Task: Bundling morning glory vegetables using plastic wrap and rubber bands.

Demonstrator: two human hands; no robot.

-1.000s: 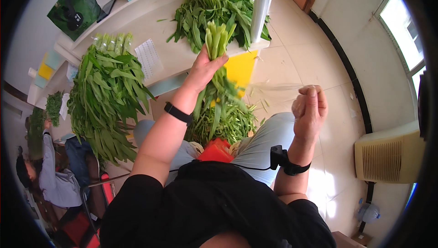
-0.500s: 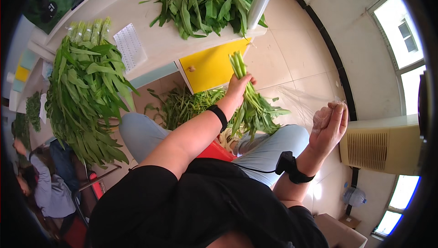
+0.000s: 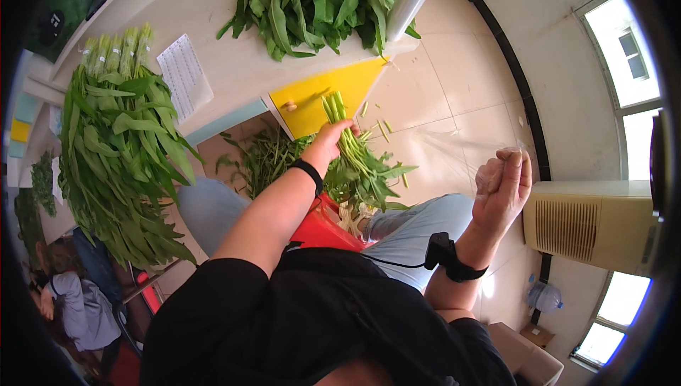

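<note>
My left hand (image 3: 328,140) is closed around a bunch of leafy green stems (image 3: 358,162), like water spinach. The pale cut ends point away from me and the leaves hang toward my knees. Off to the right, my right hand (image 3: 505,184) is raised, its thumb and fingers pinching a sheet of clear plastic film (image 3: 461,149). Thin and see-through, the film stretches from those fingers toward the left; its far end is hard to make out. A gap separates it from the bunch.
Wrapped bunches of greens (image 3: 120,130) lie on the desk (image 3: 213,28) at left, beside a printed sheet (image 3: 183,77). Loose greens (image 3: 305,3) lie on the desk's far part. More greens (image 3: 266,162) lie below the yellow drawer (image 3: 312,106). Another person (image 3: 84,311) sits at lower left.
My left hand has moved left with the bunch, uncovering cut stem pieces on the floor. My right hand still pinches the film, nearly in place. The view has shifted slightly.
</note>
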